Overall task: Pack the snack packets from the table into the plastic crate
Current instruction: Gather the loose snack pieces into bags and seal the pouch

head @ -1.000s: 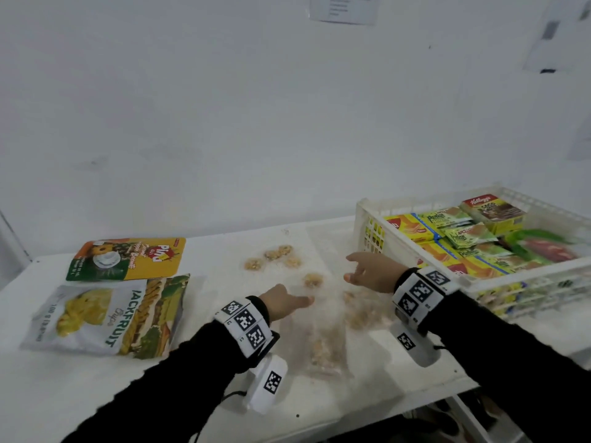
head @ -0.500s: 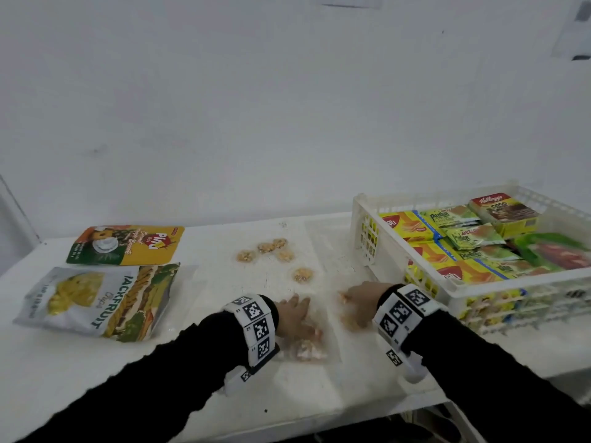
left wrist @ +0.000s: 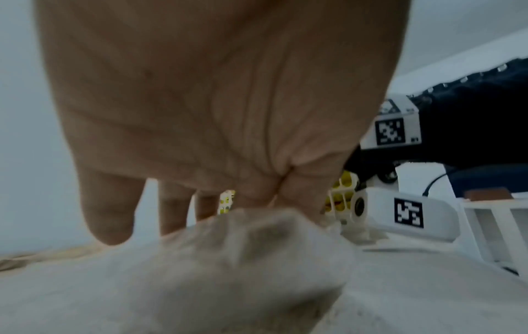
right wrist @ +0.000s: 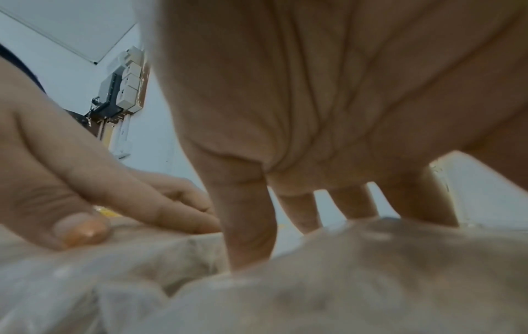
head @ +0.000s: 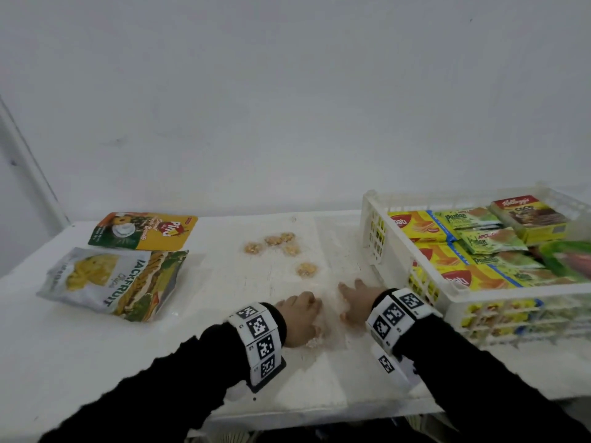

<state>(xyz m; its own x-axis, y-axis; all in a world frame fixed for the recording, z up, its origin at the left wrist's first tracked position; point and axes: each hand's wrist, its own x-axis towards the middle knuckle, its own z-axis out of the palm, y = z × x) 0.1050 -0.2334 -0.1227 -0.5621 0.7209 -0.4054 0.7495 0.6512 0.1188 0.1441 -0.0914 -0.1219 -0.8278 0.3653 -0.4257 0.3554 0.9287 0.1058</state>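
Both my hands press on a clear snack packet [head: 326,330] near the table's front edge [head: 319,407]: my left hand [head: 299,318] pinches its plastic, my right hand [head: 356,300] rests on it with fingers spread. The plastic crate [head: 511,302] stands just right of my right wrist, its top open.

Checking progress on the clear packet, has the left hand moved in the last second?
Yes. The left hand dropped nearer the table's front edge, onto the clear snack packet.

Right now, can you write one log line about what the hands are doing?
left hand: pinches clear plastic cookie packet | right hand: presses same packet | white plastic crate: partly filled
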